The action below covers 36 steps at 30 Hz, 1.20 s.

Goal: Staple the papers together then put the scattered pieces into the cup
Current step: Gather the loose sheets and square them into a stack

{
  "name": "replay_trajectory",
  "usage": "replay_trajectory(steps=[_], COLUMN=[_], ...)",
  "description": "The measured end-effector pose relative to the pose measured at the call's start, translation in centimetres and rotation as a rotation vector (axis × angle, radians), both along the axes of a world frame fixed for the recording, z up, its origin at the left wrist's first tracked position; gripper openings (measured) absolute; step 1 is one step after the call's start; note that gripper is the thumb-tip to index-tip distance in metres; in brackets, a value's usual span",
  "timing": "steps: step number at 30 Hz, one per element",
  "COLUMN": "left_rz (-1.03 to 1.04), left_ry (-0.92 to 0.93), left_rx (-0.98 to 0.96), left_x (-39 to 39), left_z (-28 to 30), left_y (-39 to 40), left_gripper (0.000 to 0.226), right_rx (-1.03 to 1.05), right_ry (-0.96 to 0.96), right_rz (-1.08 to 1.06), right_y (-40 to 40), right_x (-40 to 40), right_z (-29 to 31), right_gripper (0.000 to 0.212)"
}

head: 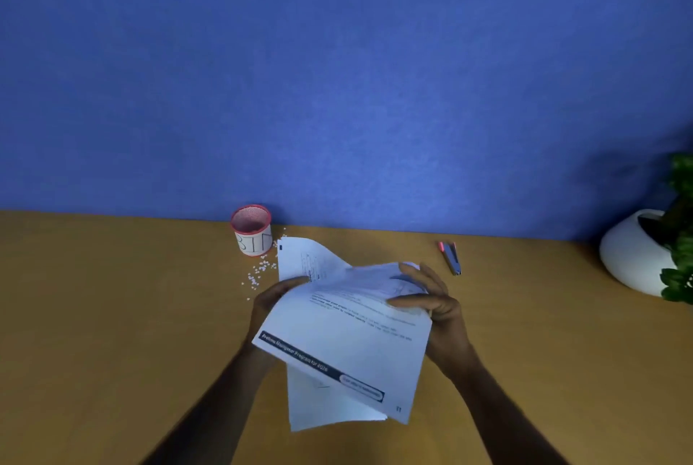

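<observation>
- Papers [348, 337]: several white printed sheets held up over the desk [112, 314], fanned and unevenly stacked, top sheet turned at an angle with a dark banner strip along its near edge.
- Left hand [275, 301]: mostly hidden beneath the sheets at their left edge, fingers curled round the stack from under, thumb side showing at the upper left (grip plain enough).
- Right hand [435, 305]: pinched the right edge of the sheets, thumb on top, fingers bent over the far corner.
- Cup [252, 230]: red mesh, white label lettered "BIN", stood upright near the back edge of the desk, left of the papers and apart from both hands.
- Scattered pieces [258, 271]: small white bits strewn on the desk just in front and to the right of the cup, some close to the far corner of the papers.
- Stapler [450, 257]: small, blue-grey with a red end, lay flat on the desk right of the papers, untouched.
- White pot [630, 258] with a green plant [680, 224]: sat at the far right edge of the desk.
- Blue wall [337, 70]: rose behind the desk.
</observation>
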<state>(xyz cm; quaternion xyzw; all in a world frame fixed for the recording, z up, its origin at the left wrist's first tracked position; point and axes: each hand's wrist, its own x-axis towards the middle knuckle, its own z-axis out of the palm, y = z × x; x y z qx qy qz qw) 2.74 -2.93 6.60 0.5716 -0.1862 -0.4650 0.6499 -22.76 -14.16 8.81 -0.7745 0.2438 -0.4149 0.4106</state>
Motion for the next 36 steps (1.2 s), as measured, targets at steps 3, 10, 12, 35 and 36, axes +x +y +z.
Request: replay_trajectory(steps=[3,10,12,35,36], left_rz=[-0.078,-0.230,-0.236,-0.270,-0.230], left_ry=[0.404,0.142,0.095,-0.274,-0.299], left_rx=[0.025,-0.060,-0.069,-0.118,-0.110], left_x=[0.0,-1.0,-1.0,-1.9,-2.0], left_z=[1.0,4.1,4.0,3.8,3.9], left_y=[0.1,0.5,0.6,-1.2,-1.3], left_gripper=[0.048,0.035,0.045,0.062,0.059], right_rx=[0.087,0.088,0.068,1.113,1.070], right_ry=[-0.032,-0.016,0.049,-0.423,-0.401], right_rz=[0.095,0.164,0.013,0.034,-0.005], right_y=[0.5,0.7,0.3,0.8,0.5], right_x=[0.0,-0.1,-0.8,-0.6,-1.0], right_z=[0.4,0.3,-1.0,4.8,4.4], right_gripper=[0.018,0.030,0.054,0.083,0.080])
